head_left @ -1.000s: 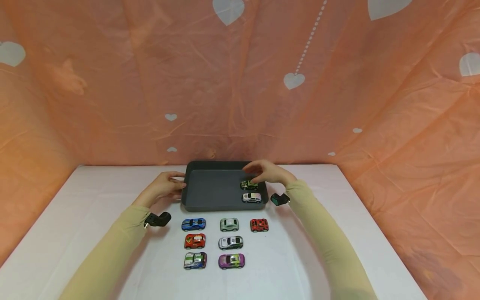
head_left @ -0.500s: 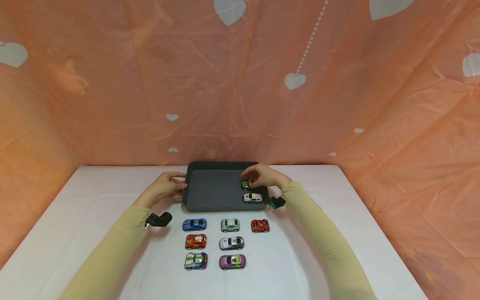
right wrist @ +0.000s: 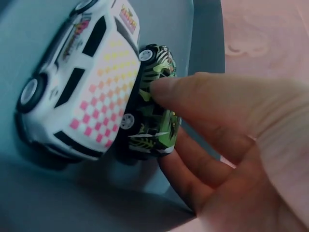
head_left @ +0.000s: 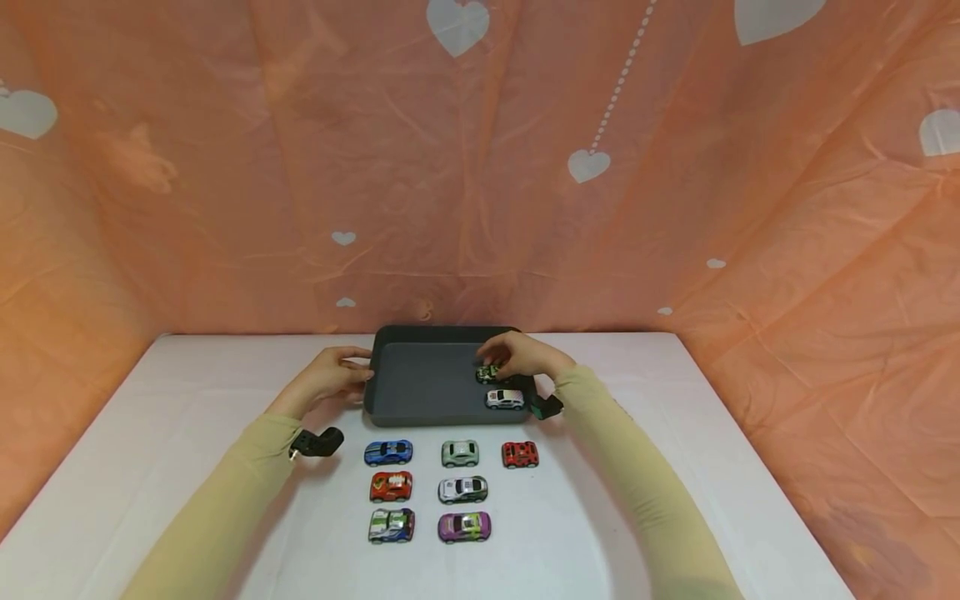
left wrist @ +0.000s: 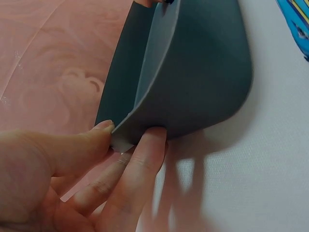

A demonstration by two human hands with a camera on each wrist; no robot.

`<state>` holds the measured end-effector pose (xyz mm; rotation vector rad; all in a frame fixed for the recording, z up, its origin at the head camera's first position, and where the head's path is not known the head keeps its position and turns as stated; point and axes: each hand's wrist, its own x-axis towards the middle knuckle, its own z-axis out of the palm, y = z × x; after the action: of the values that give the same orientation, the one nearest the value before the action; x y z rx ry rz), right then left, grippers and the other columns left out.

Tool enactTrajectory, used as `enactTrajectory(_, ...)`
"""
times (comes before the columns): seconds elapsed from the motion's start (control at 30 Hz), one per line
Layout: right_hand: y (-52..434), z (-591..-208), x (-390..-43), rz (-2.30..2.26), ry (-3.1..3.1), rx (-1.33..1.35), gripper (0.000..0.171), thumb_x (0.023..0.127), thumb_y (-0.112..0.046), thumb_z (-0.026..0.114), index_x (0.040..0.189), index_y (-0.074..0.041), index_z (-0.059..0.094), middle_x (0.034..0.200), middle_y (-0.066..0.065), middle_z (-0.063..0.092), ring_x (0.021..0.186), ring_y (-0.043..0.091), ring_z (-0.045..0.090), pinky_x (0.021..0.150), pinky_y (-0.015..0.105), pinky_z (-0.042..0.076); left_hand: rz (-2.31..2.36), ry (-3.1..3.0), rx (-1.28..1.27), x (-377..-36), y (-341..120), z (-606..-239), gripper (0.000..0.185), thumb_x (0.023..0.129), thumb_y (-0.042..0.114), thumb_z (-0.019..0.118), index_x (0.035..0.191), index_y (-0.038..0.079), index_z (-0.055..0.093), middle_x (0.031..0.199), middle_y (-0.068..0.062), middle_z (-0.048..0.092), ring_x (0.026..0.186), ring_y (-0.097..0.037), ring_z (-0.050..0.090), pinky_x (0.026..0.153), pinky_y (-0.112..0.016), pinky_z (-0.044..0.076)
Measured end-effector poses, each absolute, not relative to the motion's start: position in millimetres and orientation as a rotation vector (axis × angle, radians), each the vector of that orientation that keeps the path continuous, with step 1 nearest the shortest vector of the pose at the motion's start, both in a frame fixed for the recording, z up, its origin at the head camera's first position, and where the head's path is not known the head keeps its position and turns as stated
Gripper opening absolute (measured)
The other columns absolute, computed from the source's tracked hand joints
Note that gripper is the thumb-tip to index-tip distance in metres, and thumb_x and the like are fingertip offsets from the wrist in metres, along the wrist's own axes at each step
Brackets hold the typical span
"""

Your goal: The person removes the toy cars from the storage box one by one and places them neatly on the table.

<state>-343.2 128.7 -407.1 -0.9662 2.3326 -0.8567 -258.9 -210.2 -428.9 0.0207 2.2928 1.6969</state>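
Contact has been made: the right hand (head_left: 525, 357), which hovered above the tray a second ago, has been lowered into it, and the green toy car (head_left: 487, 373) is now pinched between thumb and fingertips against the tray floor, near the right wall. From this it is judged that the car is being set in place just behind the white toy car (head_left: 505, 399), which the wrist view shows side by side with it, apparently touching. The left hand (head_left: 326, 380) has not been moved; the tray's left rim is gripped with the thumb inside and the fingers outside.

The tray (head_left: 420, 412) is dark grey, matte and smooth, with rounded corners and thin upright walls. Both cars are glossy and hard-shelled, the green one striped in black, the white one chequered in pink and yellow. Seven more cars (head_left: 452, 488) are lined up in rows on the white tabletop (head_left: 187, 392). A wrinkled orange cloth (head_left: 300, 167) with white hearts is hung behind.
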Motion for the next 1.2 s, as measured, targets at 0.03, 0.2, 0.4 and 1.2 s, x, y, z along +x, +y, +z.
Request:
enactTrajectory(0.03, 128.4, -407.3, -343.5, -0.845, 2.333, -0.965, 0.044, 0.082, 0.010, 0.068, 0.125, 0.005, 0.058, 0.114, 0.014, 0.063, 0.105, 0.025, 0.059, 0.085, 0.031, 0.052, 1.693, 2.293, 0.018, -258.7, -210.2, -428.7, 0.052, 0.093, -0.001, 0.057, 0.139, -0.013, 0.035, 0.114, -0.032, 0.059, 0.083, -0.022, 0.066, 0.066, -0.033, 0.058)
enactTrajectory(0.2, 126.9, -406.6, -344.6, -0.792, 2.318, -0.942, 0.043, 0.081, 0.012, 0.066, 0.122, 0.002, 0.062, 0.121, 0.013, 0.062, 0.113, 0.024, 0.056, 0.093, 0.032, 0.048, 1.696, 2.285, 0.003, -258.0, -210.4, -427.2, 0.053, 0.093, 0.000, 0.058, 0.139, -0.013, 0.035, 0.115, -0.032, 0.058, 0.084, -0.022, 0.066, 0.066, -0.033, 0.058)
enactTrajectory(0.4, 127.8, -407.0, -345.6, -0.749, 2.326, -0.939, 0.044, 0.079, 0.014, 0.066, 0.121, 0.000, 0.063, 0.121, 0.011, 0.062, 0.113, 0.023, 0.056, 0.093, 0.032, 0.048, 1.695, 2.288, 0.002, -258.2, -210.1, -425.6, 0.053, 0.093, -0.001, 0.058, 0.139, -0.013, 0.035, 0.115, -0.033, 0.058, 0.083, -0.023, 0.067, 0.066, -0.033, 0.058)
enactTrajectory(1.2, 131.1, -403.5, -342.8, -0.856, 2.331, -0.946, 0.044, 0.082, 0.009, 0.063, 0.125, 0.001, 0.060, 0.125, 0.012, 0.060, 0.119, 0.025, 0.052, 0.099, 0.037, 0.044, 1.694, 2.294, -0.014, -258.6, -209.7, -425.1, 0.052, 0.093, -0.001, 0.058, 0.139, -0.011, 0.037, 0.112, -0.030, 0.060, 0.084, -0.023, 0.066, 0.065, -0.032, 0.058)
